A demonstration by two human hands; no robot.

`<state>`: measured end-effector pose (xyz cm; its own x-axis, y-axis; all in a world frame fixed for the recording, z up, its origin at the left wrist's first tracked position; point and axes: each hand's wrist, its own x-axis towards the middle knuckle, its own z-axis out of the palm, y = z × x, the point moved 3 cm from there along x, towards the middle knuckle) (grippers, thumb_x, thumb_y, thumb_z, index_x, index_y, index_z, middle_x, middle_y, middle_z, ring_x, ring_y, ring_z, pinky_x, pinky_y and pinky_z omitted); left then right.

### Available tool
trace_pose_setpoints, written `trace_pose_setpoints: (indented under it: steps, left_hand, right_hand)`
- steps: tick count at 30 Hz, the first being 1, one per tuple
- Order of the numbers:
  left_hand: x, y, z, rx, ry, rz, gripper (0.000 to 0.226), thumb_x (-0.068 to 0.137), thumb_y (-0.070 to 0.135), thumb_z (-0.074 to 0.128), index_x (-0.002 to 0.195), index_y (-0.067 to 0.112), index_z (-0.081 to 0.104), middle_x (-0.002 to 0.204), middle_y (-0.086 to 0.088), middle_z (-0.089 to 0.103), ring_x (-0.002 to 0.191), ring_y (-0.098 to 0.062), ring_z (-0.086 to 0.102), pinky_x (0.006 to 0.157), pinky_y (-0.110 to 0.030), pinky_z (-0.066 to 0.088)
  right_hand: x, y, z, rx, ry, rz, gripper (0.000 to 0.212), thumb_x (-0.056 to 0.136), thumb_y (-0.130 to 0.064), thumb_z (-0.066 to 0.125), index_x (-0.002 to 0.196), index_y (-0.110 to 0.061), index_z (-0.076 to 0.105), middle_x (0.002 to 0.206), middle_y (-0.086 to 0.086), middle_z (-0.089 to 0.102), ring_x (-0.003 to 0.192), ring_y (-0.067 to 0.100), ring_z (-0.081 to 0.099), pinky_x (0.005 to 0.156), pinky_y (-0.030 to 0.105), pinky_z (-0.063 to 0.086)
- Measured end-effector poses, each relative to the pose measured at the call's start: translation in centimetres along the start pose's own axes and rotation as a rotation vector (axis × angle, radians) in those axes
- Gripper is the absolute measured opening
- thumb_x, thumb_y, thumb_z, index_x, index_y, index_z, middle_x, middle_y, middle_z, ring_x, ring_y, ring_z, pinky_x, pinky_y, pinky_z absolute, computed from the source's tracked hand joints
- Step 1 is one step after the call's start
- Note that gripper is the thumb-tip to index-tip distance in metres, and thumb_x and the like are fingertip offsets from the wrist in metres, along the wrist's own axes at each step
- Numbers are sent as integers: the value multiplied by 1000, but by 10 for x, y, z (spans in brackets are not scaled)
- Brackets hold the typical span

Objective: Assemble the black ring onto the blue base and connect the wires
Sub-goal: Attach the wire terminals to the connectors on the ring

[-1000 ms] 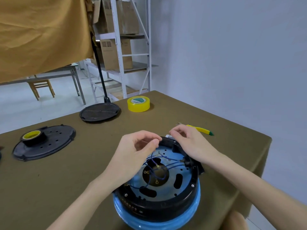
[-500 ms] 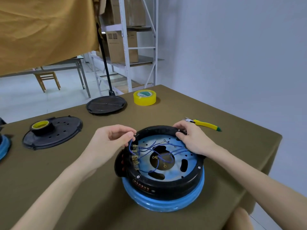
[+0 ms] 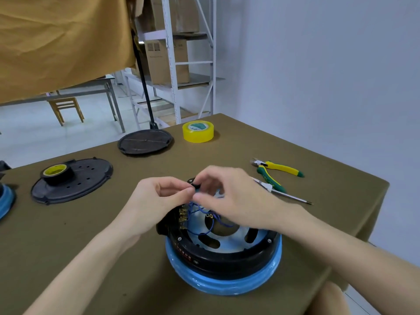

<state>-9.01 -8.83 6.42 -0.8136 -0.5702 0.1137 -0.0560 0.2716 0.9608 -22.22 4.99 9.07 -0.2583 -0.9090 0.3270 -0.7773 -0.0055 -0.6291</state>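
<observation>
The black ring (image 3: 225, 253) sits on the blue base (image 3: 227, 280) near the table's front edge. Thin blue wires (image 3: 204, 214) loop across the pale inner plate, running to a row of brass terminals (image 3: 183, 215) on the ring's left inner wall. My left hand (image 3: 156, 201) and my right hand (image 3: 236, 201) meet over the ring's far left rim. Both pinch the upper ends of the blue wires between thumb and fingertips. The wire ends themselves are hidden by my fingers.
Yellow-green cutters (image 3: 277, 170) and a screwdriver (image 3: 286, 194) lie right of the ring. A yellow tape roll (image 3: 198, 131) and a black round stand foot (image 3: 145, 142) sit at the back. A black perforated cover (image 3: 75, 181) carrying black tape lies left. Another blue part (image 3: 5, 202) is at the left edge.
My right hand left the ring's far right rim and moved left to meet my left hand at the wires. The camera view shifted, bringing the cutters and screwdriver fully into sight.
</observation>
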Motion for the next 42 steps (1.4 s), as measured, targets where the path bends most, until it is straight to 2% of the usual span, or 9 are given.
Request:
trace_pose_setpoints:
  steps: [5, 10, 16, 23, 25, 29, 33, 36, 42]
  left_hand:
    - [-6, -5, -2, -73, 20, -31, 15, 76, 39, 81, 87, 29, 84, 92, 1, 82, 92, -10, 78, 74, -10, 55]
    - [-7, -3, -9, 50, 19, 28, 15, 93, 40, 70, 93, 36, 84, 95, 10, 81, 93, -2, 75, 73, -7, 53]
    - [-2, -11, -12, 146, 93, 82, 26, 105, 23, 59, 96, 32, 81, 96, 14, 79, 94, 1, 72, 74, -7, 52]
    - [-1, -32, -4, 180, 160, 79, 19, 102, 20, 63, 110, 33, 75, 117, 13, 73, 108, -9, 70, 96, -42, 58]
    - [-1, -38, -1, 195, 171, 97, 20, 102, 18, 63, 111, 33, 74, 121, 17, 69, 111, -5, 67, 97, -35, 56]
    - [0, -45, 2, 87, 170, 95, 23, 106, 15, 56, 108, 28, 75, 107, 6, 76, 97, -3, 71, 74, -13, 54]
    - [2, -48, 3, 49, 168, 93, 24, 106, 12, 56, 107, 26, 75, 103, 7, 77, 95, -5, 72, 76, -15, 55]
    - [3, -50, 3, 34, 164, 89, 24, 106, 13, 55, 108, 26, 75, 105, 6, 77, 97, -4, 72, 77, -17, 56]
    - [3, -52, 3, 25, 164, 93, 25, 106, 14, 55, 108, 27, 75, 103, 9, 77, 95, -3, 72, 73, -14, 54]
  right_hand:
    - [-4, 4, 15, 49, 68, 36, 25, 91, -19, 76, 116, -15, 72, 88, -6, 75, 74, 5, 71, 72, 20, 58]
    - [-7, 6, 8, 99, 71, 59, 9, 92, -15, 74, 96, -19, 80, 80, -7, 76, 72, 6, 71, 71, 24, 59]
    - [-16, 5, 0, 569, -75, 194, 7, 96, -7, 69, 93, -13, 73, 77, 3, 74, 57, 11, 57, 60, 20, 49]
    - [-22, 4, 5, 910, -226, 262, 9, 92, -12, 65, 93, -15, 74, 71, 4, 57, 62, 14, 43, 63, 25, 40]
    - [-24, 7, 6, 798, -229, 241, 9, 93, -18, 67, 93, -20, 75, 70, 4, 52, 64, 14, 42, 64, 25, 37]
    - [-27, 9, 11, 478, -252, 139, 6, 98, -25, 68, 95, -26, 73, 74, -3, 60, 68, 10, 50, 63, 22, 44]
    - [-30, 9, 24, 20, -231, 38, 8, 98, -33, 68, 91, -32, 69, 83, -12, 65, 79, 4, 56, 76, 23, 45]
    - [-28, 2, 31, -321, -142, -46, 11, 98, -43, 65, 90, -37, 70, 90, -16, 54, 95, 6, 44, 93, 27, 33]
    - [-19, -11, 40, -502, -38, -67, 17, 98, -47, 64, 97, -36, 77, 89, -14, 43, 95, 14, 33, 92, 32, 27]
